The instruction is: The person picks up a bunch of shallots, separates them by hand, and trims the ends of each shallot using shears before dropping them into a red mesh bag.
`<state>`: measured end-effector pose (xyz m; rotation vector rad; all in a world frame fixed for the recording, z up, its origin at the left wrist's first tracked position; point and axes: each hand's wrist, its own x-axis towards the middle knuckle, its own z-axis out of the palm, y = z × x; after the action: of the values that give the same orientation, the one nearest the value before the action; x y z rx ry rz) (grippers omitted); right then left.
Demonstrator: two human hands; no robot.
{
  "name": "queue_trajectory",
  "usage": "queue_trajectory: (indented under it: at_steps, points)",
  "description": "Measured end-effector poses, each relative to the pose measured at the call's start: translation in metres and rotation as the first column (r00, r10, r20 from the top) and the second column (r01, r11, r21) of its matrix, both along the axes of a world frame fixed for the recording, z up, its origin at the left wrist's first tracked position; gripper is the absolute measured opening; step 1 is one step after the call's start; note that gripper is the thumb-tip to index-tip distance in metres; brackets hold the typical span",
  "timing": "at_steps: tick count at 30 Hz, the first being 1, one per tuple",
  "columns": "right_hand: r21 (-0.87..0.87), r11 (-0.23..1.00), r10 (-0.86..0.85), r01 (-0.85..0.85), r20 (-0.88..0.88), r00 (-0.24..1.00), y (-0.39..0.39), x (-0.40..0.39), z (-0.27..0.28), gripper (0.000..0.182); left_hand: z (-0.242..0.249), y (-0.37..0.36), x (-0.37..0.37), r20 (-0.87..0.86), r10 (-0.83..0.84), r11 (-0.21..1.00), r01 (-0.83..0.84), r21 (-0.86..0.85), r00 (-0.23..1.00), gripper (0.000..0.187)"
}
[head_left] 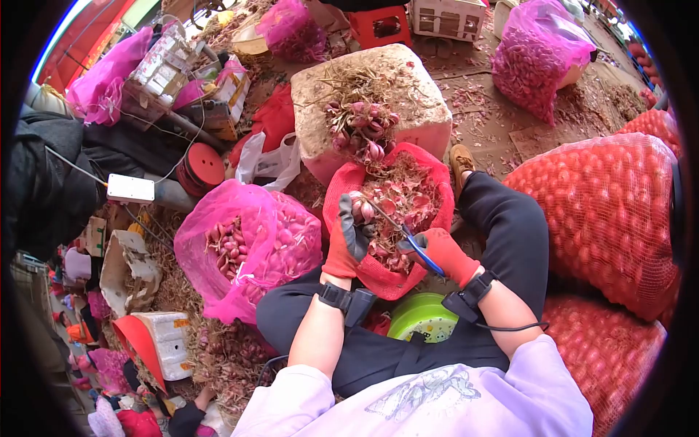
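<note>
My left hand (348, 242), in a red and dark grey glove, is closed around a purple-white bulb (361, 208) above an open red mesh bag. My right hand (437, 255), in a red glove, grips blue-handled scissors (426, 254), whose blades point up and left toward the bulb. Below both hands, the red mesh bag (336, 191) holds dry skins and stem scraps. A bunch of bulbs with dry stems (364, 125) lies on the front part of a pale foam block (419, 80). Left of my left hand is a pink mesh bag (207, 211) of small reddish bulbs.
Large red mesh sacks (597, 211) stand at the right. A green tub (424, 317) sits between my legs. On the left are a red cable reel (202, 169), a white box (131, 188) and foam boxes (164, 342). Another pink sack (535, 62) stands behind.
</note>
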<state>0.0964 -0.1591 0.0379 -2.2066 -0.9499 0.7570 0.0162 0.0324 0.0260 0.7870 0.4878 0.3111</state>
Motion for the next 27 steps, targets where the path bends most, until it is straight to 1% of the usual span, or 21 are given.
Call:
queue_trajectory:
  at_steps: [1,2,4,7,8,11,14,17,19,20,22,23,25,26,27]
  points:
    - [0.030,1.000,0.003,0.000,-0.104,0.995,0.000,0.000,0.001,0.050,0.000,0.000,-0.001,-0.004,0.001,1.000,-0.001,0.005,1.000,0.030]
    - [0.013,1.000,0.004,-0.004,0.025,1.000,0.001,0.001,0.005,0.053,0.000,0.000,-0.002,-0.007,0.004,1.000,-0.004,0.010,1.000,0.030]
    - [-0.023,1.000,0.009,-0.003,0.279,0.960,-0.001,0.001,0.015,0.058,-0.004,0.002,-0.001,0.024,0.008,0.999,-0.009,0.030,1.000,0.031]
    - [-0.040,0.999,0.002,0.017,0.425,0.905,-0.005,0.001,0.013,0.060,0.002,-0.002,0.001,0.021,0.031,0.999,-0.031,0.026,0.999,0.033]
    - [-0.044,0.999,0.005,0.016,0.434,0.901,-0.006,0.001,0.014,0.060,0.006,-0.005,0.002,0.013,0.043,0.999,-0.043,0.019,0.999,0.033]
    - [-0.065,0.998,0.018,0.012,0.443,0.896,-0.006,-0.001,0.015,0.058,0.012,-0.008,0.003,-0.088,0.092,0.996,-0.091,0.012,0.992,0.034]
    - [-0.095,0.995,0.028,0.015,0.438,0.899,-0.005,-0.002,0.018,0.050,-0.004,0.000,0.001,0.012,-0.014,1.000,0.013,0.004,1.000,0.036]
    - [-0.096,0.995,0.016,0.031,0.457,0.889,-0.003,-0.002,0.012,0.044,-0.001,0.004,-0.001,-0.061,-0.058,0.998,0.058,-0.002,0.996,0.037]
    - [-0.091,0.994,-0.012,0.063,0.474,0.880,-0.001,-0.004,0.007,0.041,-0.003,0.005,0.000,-0.033,-0.055,0.998,0.054,-0.030,0.998,0.036]
    - [-0.071,0.996,-0.030,0.062,0.390,0.920,0.001,-0.005,0.001,0.042,-0.004,0.006,0.000,-0.020,-0.053,0.998,0.052,-0.044,0.998,0.035]
    - [-0.033,0.997,-0.059,0.067,0.213,0.975,0.004,-0.007,-0.006,0.043,-0.002,0.003,0.001,-0.026,-0.014,1.000,0.013,-0.027,1.000,0.033]
    - [-0.019,0.997,-0.074,0.080,0.221,0.972,0.004,-0.007,-0.005,0.044,-0.001,0.001,0.001,-0.029,0.007,1.000,-0.008,-0.019,1.000,0.031]
    - [0.014,0.995,-0.102,0.102,0.236,0.966,0.005,-0.008,0.002,0.046,-0.004,0.002,0.000,-0.010,0.036,0.997,-0.036,0.066,0.999,0.032]
    - [-0.028,0.994,-0.097,0.106,0.233,0.968,0.005,-0.005,0.007,0.052,-0.004,0.002,-0.001,0.000,0.050,0.993,-0.050,0.107,0.999,0.033]
    - [-0.003,0.995,-0.090,0.096,0.295,0.951,0.003,-0.003,0.003,0.053,-0.004,0.003,-0.001,-0.042,0.066,0.985,-0.058,0.163,0.997,0.034]
